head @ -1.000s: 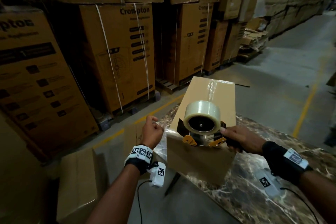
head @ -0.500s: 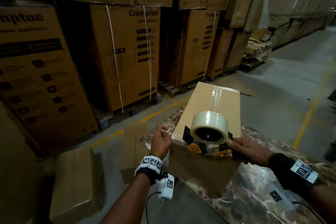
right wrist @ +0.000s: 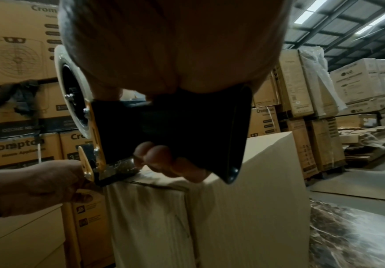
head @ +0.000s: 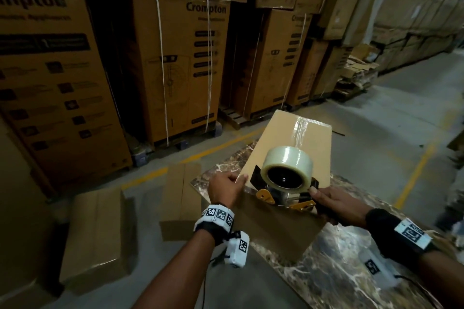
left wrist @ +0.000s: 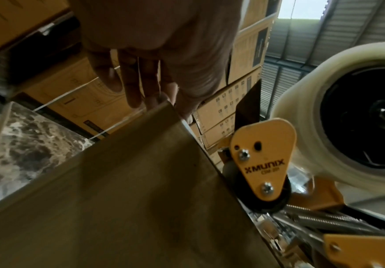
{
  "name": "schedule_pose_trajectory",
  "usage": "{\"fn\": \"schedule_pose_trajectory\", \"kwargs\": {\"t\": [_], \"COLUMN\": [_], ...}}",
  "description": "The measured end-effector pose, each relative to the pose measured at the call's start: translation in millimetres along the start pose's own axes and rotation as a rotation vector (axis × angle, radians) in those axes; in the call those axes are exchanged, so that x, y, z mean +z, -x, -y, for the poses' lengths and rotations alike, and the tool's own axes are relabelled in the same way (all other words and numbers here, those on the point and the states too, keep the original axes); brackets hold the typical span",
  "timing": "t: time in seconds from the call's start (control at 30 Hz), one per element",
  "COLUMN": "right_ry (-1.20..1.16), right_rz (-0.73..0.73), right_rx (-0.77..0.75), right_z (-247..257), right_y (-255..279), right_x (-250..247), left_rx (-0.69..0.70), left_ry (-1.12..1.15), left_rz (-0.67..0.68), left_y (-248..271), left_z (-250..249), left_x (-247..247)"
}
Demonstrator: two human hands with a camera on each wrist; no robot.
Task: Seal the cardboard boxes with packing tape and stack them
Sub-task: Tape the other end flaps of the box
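A plain cardboard box (head: 283,143) lies on the marble table (head: 351,271), with a strip of clear tape (head: 300,128) across its far top. A yellow tape dispenser (head: 286,170) with a clear roll sits at the box's near top edge. My right hand (head: 334,206) grips its black handle (right wrist: 186,127), fingers (right wrist: 159,156) curled under it. My left hand (head: 226,185) is at the box's near left top corner and pinches the tape's free end against the edge. In the left wrist view its fingers (left wrist: 131,87) reach over the box (left wrist: 118,199) beside the dispenser (left wrist: 262,163).
A closed box (head: 98,236) stands on the floor to my left, with flat cardboard (head: 180,195) leaning by the table's corner. Tall stacks of printed cartons (head: 180,63) on pallets line the far side. A yellow floor line (head: 414,175) runs to the right.
My left hand has carried the stretched tape end rightwards onto the box's near corner. The dispenser has come down against the box's top edge.
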State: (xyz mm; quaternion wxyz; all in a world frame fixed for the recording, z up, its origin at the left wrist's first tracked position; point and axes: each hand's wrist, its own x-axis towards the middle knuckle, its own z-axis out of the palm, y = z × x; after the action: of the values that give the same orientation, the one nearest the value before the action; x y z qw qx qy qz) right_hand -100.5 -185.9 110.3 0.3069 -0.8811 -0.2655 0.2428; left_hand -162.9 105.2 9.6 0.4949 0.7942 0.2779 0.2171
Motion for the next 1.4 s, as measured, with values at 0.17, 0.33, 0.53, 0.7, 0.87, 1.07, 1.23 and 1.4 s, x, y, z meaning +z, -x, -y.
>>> {"fn": "schedule_pose_trajectory", "kwargs": {"t": [0.17,0.33,0.53,0.7,0.87,1.07,1.23,1.4], "right_ry": [0.022,0.061,0.114,0.027,-0.013,-0.009,-0.026,-0.008], "right_rz": [0.021,0.035,-0.017,-0.058,-0.074,-0.080,-0.061,-0.059], "right_rx": [0.016,-0.001,-0.025,-0.005,0.018,0.017,-0.005,-0.039], "right_z": [4,7,-7,-55,-76,-70,-72,-73], "right_y": [1,2,16,50,74,75,75,80], "right_x": [0,-2,-19,-39,-46,-48,-44,-44], "left_rx": [-0.064,-0.060,-0.130,-0.146,-0.158,0.019,0.137,0.210], "left_ry": [0.043,0.011,-0.016,-0.071,-0.183,-0.536,-0.866,-0.930], "left_rz": [-0.038,-0.093,-0.167,-0.192,-0.236,-0.072,0.092,0.133], "left_y": [3,10,20,28,31,48,51,54], "left_z": [-1,-3,-16,-24,-31,-52,-43,-43], "left_x": [1,2,4,4,9,41,44,35]}}
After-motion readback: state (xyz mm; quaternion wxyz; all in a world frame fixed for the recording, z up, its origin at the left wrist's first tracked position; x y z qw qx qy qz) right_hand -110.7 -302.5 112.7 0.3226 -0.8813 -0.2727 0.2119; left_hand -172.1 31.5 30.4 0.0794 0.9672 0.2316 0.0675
